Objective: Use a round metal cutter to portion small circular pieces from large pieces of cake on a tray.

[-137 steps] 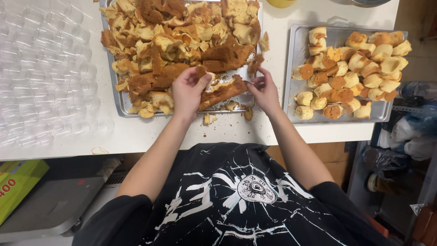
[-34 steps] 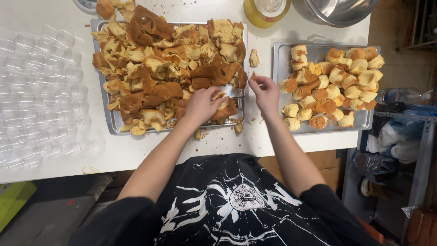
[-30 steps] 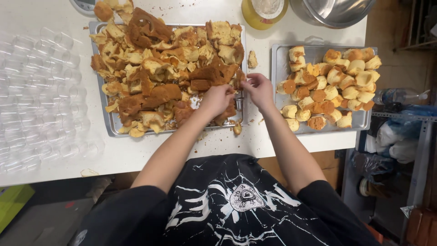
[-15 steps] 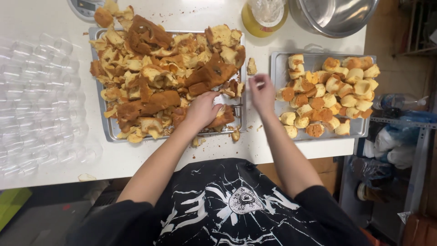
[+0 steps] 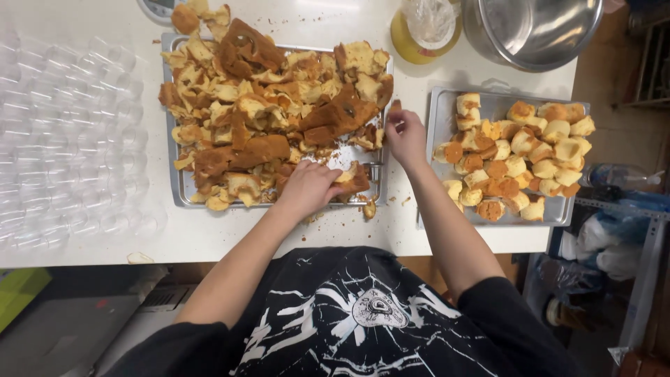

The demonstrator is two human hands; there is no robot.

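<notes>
Head view: left hand [image 5: 307, 187] now rests fingers curled on a brown cake slab [image 5: 352, 180] at the scrap tray's [image 5: 169, 126] near edge; right hand [image 5: 405, 134], fingers pinched, has lifted right of that tray, beside the cube tray [image 5: 437, 112].

Shiny metal tray [image 5: 174, 126], crumbly matt cake scraps [image 5: 272, 119], clear glossy plastic cups [image 5: 70, 132].

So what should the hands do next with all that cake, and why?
Probably the left hand should lift the browned cake piece it rests on at the big tray's near edge. The right hand hangs between the trays and looks empty, free to help break it. The smaller tray already holds chunks, with bare metal left.
</notes>
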